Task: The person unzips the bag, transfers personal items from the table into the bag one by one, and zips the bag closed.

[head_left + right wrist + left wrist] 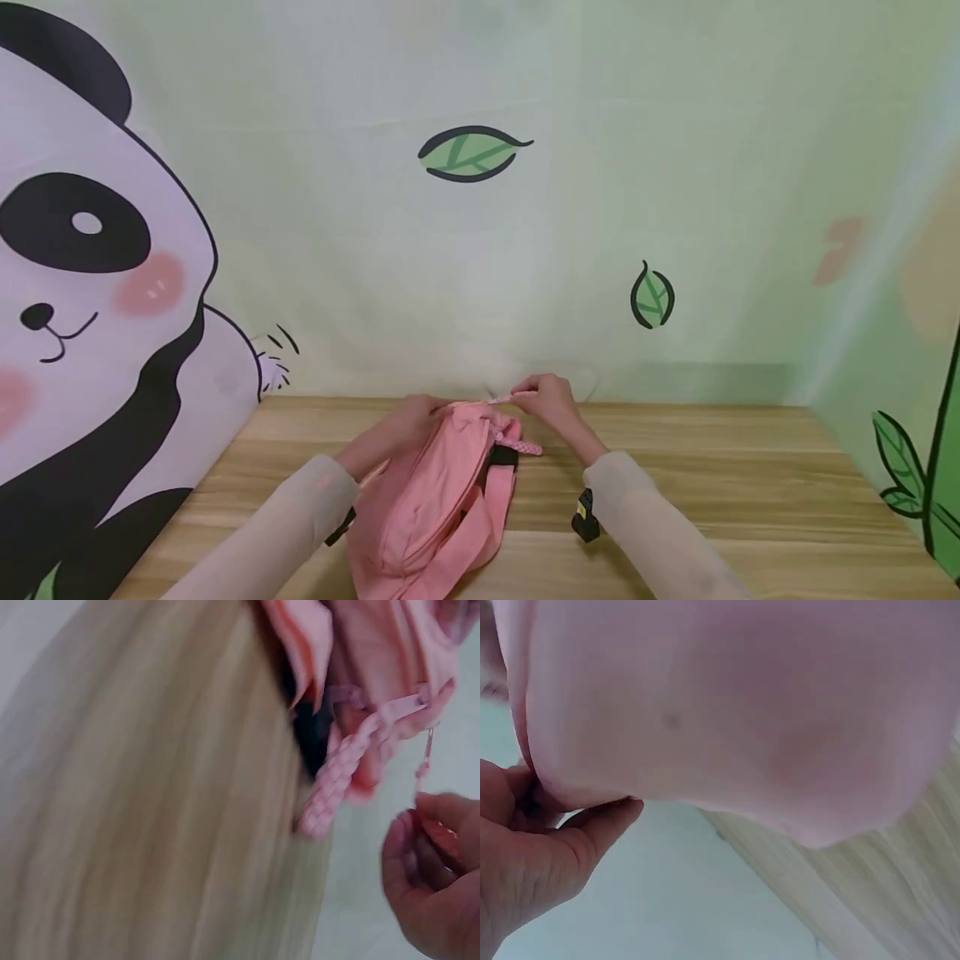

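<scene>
A pink fabric bag (pixel 431 500) with a wide strap (pixel 472 542) and a black buckle (pixel 502 456) stands tilted on the wooden table. My left hand (pixel 408 425) pinches the bag's far upper edge; in the left wrist view, thumb and fingers (pixel 604 825) close on the cloth. Just right of the bag's far end, my right hand (pixel 551 404) pinches a thin pink zipper pull (pixel 427 754), drawn taut away from the bag. A second, braided pink pull (pixel 334 784) hangs loose from the bag. The bag's inside is hidden.
The wooden table (pixel 712 483) extends to both sides of the bag. Behind it hangs a pale green backdrop (pixel 337 208) with a printed panda and leaves. A black wrist device (pixel 585 515) sits under the right sleeve.
</scene>
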Demonstrator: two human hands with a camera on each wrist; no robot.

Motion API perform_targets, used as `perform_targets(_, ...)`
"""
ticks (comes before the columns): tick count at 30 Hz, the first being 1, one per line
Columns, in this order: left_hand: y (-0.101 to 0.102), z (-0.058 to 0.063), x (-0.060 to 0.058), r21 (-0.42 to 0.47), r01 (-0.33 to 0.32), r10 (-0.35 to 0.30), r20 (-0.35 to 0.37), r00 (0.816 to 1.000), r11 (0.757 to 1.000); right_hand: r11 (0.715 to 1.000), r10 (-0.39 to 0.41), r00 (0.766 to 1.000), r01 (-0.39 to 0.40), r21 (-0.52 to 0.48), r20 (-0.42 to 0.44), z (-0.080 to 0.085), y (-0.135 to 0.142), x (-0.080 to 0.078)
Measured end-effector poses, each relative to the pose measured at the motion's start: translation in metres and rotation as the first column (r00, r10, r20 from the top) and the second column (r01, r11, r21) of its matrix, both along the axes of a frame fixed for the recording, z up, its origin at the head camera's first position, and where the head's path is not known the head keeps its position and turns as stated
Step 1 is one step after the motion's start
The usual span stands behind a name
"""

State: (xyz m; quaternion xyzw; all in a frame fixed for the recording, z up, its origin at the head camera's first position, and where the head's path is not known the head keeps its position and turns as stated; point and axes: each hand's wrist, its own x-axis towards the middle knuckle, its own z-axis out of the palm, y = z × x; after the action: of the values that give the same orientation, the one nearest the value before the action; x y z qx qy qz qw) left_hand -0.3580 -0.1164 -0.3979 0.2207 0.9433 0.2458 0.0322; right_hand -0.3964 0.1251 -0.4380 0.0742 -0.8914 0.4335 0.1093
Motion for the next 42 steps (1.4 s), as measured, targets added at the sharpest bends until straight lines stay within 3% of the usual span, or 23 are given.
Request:
perform_targets(3,-0.001,0.005,0.002,0.02,-0.007,0.008,-0.043,0.999,1.0,0.999,0.019,0.995,-0.022,0.034,0.097,-0.008,0.004,0.001)
perform_targets(9,0.003,0.004,0.001,0.001,0.022,-0.022,-0.079,0.997,1.0,0.994,0.049,0.998,-0.052,0.098,0.025,-0.015,-0.004,0.003)
perform_targets(14,-0.011,-0.001,-0.01,0.034,0.112,-0.113,0.037,0.993,0.993,0.973,0.065,0.998,-0.062,0.222,-0.006,-0.01,-0.007,0.01)
perform_targets(18,-0.037,-0.001,-0.021,0.064,0.227,-0.234,0.169,0.957,0.972,0.955,0.127,0.991,-0.113,0.273,-0.035,0.001,-0.01,0.025)
perform_targets(21,-0.052,0.002,-0.024,0.062,0.316,-0.322,0.22,0.921,0.947,0.937,0.233,0.963,-0.186,0.296,-0.135,0.012,-0.025,0.051)
perform_targets(23,-0.056,0.001,-0.026,0.064,0.361,-0.366,0.24,0.899,0.93,0.91,0.301,0.935,-0.222,0.35,-0.188,0.019,-0.04,0.077)
perform_targets(25,-0.057,-0.002,-0.028,0.055,0.397,-0.397,0.254,0.882,0.916,0.865,0.369,0.903,-0.248,0.436,-0.219,0.024,-0.056,0.104)
perform_targets(27,-0.055,-0.006,-0.03,0.036,0.419,-0.413,0.266,0.871,0.907,0.797,0.442,0.87,-0.268,0.541,-0.219,0.027,-0.069,0.129)
perform_targets(30,-0.053,-0.014,-0.03,0.044,0.419,-0.411,0.304,0.859,0.907,0.677,0.551,0.799,-0.259,0.688,-0.241,0.022,-0.085,0.155)
perform_targets(32,-0.052,-0.017,-0.03,0.057,0.413,-0.409,0.32,0.855,0.909,0.606,0.603,0.76,-0.239,0.759,-0.242,0.017,-0.091,0.165)
perform_targets(34,-0.05,-0.02,-0.03,0.068,0.404,-0.403,0.325,0.855,0.912,0.556,0.631,0.737,-0.211,0.804,-0.243,0.011,-0.094,0.171)
perform_targets(37,-0.049,-0.022,-0.03,0.049,0.388,-0.382,0.327,0.865,0.92,0.52,0.652,0.72,-0.195,0.831,-0.239,0.004,-0.096,0.174)
perform_targets(42,-0.05,-0.023,-0.029,0.028,0.352,-0.34,0.336,0.878,0.936,0.528,0.667,0.7,-0.201,0.825,-0.257,-0.001,-0.097,0.175)
